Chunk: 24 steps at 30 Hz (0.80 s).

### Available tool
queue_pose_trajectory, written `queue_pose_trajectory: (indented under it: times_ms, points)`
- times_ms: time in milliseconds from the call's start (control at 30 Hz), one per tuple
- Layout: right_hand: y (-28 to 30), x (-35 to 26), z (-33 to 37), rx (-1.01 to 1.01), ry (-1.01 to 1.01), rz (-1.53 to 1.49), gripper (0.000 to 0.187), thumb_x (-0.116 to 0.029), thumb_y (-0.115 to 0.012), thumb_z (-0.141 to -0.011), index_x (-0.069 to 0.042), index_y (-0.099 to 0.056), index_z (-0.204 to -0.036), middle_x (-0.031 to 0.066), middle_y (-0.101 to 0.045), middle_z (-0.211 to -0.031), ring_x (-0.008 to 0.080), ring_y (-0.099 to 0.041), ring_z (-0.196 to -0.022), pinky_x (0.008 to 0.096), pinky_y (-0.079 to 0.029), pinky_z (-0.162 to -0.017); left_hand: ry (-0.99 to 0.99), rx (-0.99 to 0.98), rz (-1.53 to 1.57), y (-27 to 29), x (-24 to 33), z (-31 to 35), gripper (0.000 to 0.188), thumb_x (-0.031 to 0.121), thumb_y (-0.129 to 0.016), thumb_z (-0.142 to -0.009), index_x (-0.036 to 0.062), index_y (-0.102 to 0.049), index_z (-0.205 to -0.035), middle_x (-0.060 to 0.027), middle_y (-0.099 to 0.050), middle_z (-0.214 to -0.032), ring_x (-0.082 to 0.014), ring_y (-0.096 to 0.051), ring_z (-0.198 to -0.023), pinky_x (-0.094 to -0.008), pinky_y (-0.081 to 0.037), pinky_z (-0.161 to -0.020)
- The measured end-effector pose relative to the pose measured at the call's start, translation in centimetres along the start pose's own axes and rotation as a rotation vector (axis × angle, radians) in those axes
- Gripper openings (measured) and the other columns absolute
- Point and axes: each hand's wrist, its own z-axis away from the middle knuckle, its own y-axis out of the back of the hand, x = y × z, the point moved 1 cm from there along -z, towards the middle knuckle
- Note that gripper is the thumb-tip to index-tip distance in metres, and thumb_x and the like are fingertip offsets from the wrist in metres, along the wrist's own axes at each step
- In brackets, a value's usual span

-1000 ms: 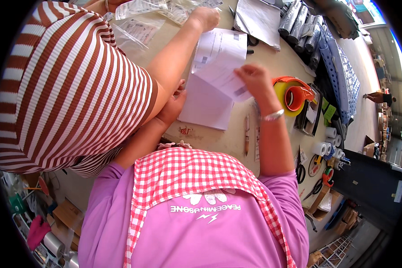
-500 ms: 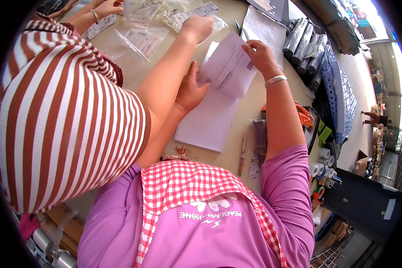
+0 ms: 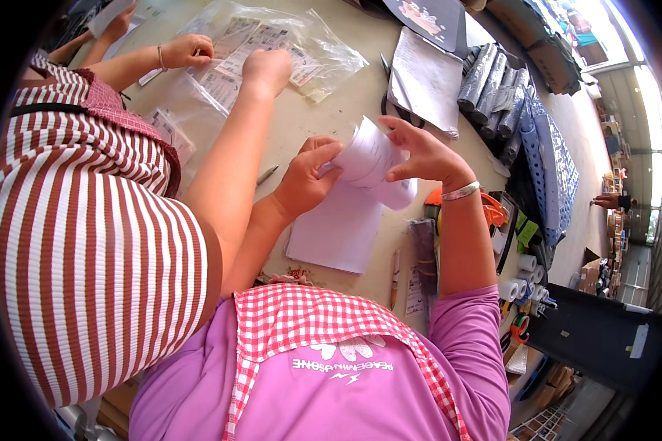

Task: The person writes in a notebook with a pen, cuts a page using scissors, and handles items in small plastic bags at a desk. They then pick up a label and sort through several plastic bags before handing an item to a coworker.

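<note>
My left hand point(image 3: 309, 176) pinches the left edge of a few curled printed sheets point(image 3: 364, 156) between thumb and fingers. These sheets bend up above a stack of white paper point(image 3: 338, 231) that lies on the table. At the sheets' right side is my right hand point(image 3: 428, 156), its thumb and fingers spread apart around the curl. The right thumb is close to the paper; whether it touches cannot be made out. A pen point(image 3: 267, 175) lies by my left forearm, and another pen point(image 3: 395, 279) lies right of the stack.
At left, a co-worker in a striped top reaches a hand point(image 3: 267, 72) over clear plastic bags with labels point(image 3: 261, 45). A handwritten sheet pad point(image 3: 426, 84), dark wrapped rolls point(image 3: 493, 81), an orange tool point(image 3: 493, 209) and a dark rolled bag point(image 3: 424, 246) sit at right.
The lifted sheets have curled into a roll shape. My left hand now grips their edge; my right hand has loosened and spread. The co-worker's hand has moved left among the bags.
</note>
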Motion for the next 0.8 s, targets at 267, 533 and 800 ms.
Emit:
queue_pose_trajectory:
  times_ms: [267, 533, 800]
  points:
    - [-3.4, -2.4, 3.8, 0.31, 0.191, 0.258, 0.061, -0.014, -0.079, -0.06, -0.004, -0.056, -0.115, 0.0099, -0.061, -0.096, 0.0187, -0.058, -0.084, 0.03, -0.046, -0.077, -0.046, -0.227, -0.097, 0.7, 3.0, 1.2, 0.027, -0.01, -0.059, -0.072, 0.0008, -0.064, -0.096, -0.0169, -0.059, -0.108, -0.0311, -0.054, -0.109, -0.0351, -0.046, -0.086]
    - [-9.7, -1.7, 7.9, 0.523, 0.014, 0.175, 0.013, -0.007, -0.063, -0.082, -0.001, -0.055, -0.089, 0.013, -0.059, -0.071, 0.0262, -0.06, -0.065, 0.0332, -0.047, -0.06, -0.123, -0.208, -0.573, 2.8, 1.3, 2.8, 0.07, 0.002, -0.07, -0.07, 0.0084, -0.04, -0.133, -0.0085, -0.05, -0.132, -0.0347, -0.038, -0.126, -0.0411, -0.031, -0.107]
    - [-10.4, 1.7, 7.5, 0.965, -0.023, 0.384, 0.011, -0.01, -0.056, -0.088, -0.003, -0.048, -0.091, 0.0219, -0.06, -0.077, 0.041, -0.059, -0.072, 0.0443, -0.047, -0.06, 0.025, -0.287, -0.825, 1.8, -1.3, 1.8, 0.059, 0.01, -0.068, -0.074, 0.0007, -0.043, -0.127, -0.0176, -0.04, -0.139, -0.0318, -0.03, -0.134, -0.0433, -0.028, -0.108]
